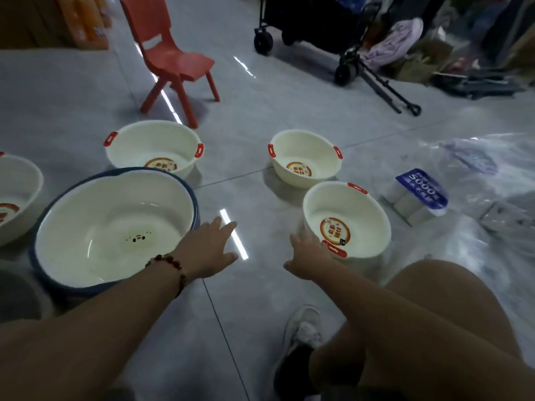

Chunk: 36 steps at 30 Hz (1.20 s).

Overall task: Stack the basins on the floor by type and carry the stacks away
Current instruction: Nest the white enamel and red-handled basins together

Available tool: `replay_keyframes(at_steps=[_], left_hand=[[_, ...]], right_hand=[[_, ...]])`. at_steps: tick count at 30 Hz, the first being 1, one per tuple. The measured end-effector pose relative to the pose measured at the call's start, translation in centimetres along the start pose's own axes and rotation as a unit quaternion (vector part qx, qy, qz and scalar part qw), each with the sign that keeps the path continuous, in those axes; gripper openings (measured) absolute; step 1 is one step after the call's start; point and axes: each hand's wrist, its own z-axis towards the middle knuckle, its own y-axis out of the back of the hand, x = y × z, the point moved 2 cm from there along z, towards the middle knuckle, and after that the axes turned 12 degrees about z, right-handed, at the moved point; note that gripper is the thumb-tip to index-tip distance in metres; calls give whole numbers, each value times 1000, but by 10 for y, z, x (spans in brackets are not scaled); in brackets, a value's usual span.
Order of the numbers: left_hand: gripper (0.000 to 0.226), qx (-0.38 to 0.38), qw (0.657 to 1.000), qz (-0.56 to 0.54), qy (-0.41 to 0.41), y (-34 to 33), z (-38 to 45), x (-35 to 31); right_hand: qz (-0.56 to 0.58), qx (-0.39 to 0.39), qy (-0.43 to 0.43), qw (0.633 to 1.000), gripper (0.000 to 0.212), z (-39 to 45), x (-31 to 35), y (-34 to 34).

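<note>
- The step in hand looks like the gathering of the cream basins, none yet nested; the person's right hand (308,260) reaches toward the nearest cream plastic basin with red handle tabs (346,219), its fingers loosely spread and holding nothing; the fingertips lie at the basin's near rim, beside the red tab, though contact cannot be told.
- The left hand (207,250), a beaded bracelet (170,269) on its wrist, hovers flat and open over bare grey tiled floor (246,299), just beside the rim of the large white basin with a blue outer wall (115,227); it grips nothing.
- Two more cream basins sit farther off: one (305,157) beyond the nearest, another (155,149) near the red plastic chair (173,59); a fourth (16,198) is cut by the left edge of the view.
- The next move probably calls for a pinch on the near rim, a lift, and setting that basin into a like one; the blue-walled kind should stay apart.
</note>
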Motion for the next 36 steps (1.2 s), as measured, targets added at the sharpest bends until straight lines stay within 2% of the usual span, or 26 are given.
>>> replay_keyframes(at_steps=[2, 6, 8, 12, 14, 16, 19, 21, 22, 24, 27, 28, 29, 30, 31, 32, 33, 35, 36], left_hand=[[79, -8, 1000, 6, -7, 0, 13, -5], [79, 37, 999, 17, -4, -8, 40, -6], [78, 50, 999, 14, -2, -6, 57, -12], [76, 52, 999, 9, -14, -2, 91, -37], [74, 51, 998, 9, -30, -2, 103, -53], [72, 62, 997, -1, -45, -4, 111, -69], [73, 90, 994, -13, -53, -13, 120, -85], [73, 104, 993, -18, -51, -20, 126, -87], [74, 110, 993, -20, -48, -23, 129, -87], [74, 121, 991, -28, -39, -26, 131, -81], [74, 122, 992, -33, -23, -23, 133, -61], [75, 122, 992, -30, -15, -20, 134, -51], [75, 124, 992, -24, -6, -15, 135, -42], [75, 126, 992, -19, 3, -9, 135, -32], [75, 122, 992, -20, 10, 2, 136, -24], [75, 109, 994, -23, 15, 15, 136, -16], [74, 87, 996, -30, 17, 29, 134, -11], [72, 31, 998, -49, 19, 54, 124, -2], [71, 0, 998, -60, 21, 63, 117, 1]], right_hand=[[18, 2, -43, 999, 76, 15, -21, -7], [52, -1, -118, 992, 75, 45, -53, -11], [107, -11, -162, 981, 71, 62, -70, -12], [242, -39, -242, 939, 72, 88, -102, -19], [343, -46, -278, 896, 77, 99, -119, -28], [496, -43, -319, 807, 72, 107, -130, -34], [700, -94, -395, 587, 58, 118, -141, -33], [774, -115, -444, 437, 55, 127, -148, -36], [796, -126, -456, 378, 55, 133, -151, -40], [838, -138, -448, 278, 55, 145, -150, -46], [866, -174, -428, 189, 48, 165, -124, -40], [862, -193, -427, 194, 44, 172, -115, -37], [856, -200, -414, 238, 41, 174, -104, -27], [820, -192, -394, 367, 39, 174, -94, -16], [811, -139, -361, 439, 38, 168, -81, -3], [840, -75, -331, 424, 37, 171, -74, 7], [836, -50, -347, 423, 40, 162, -68, 19], [866, -53, -338, 364, 49, 133, -58, 50], [872, -95, -352, 327, 43, 123, -57, 62]])
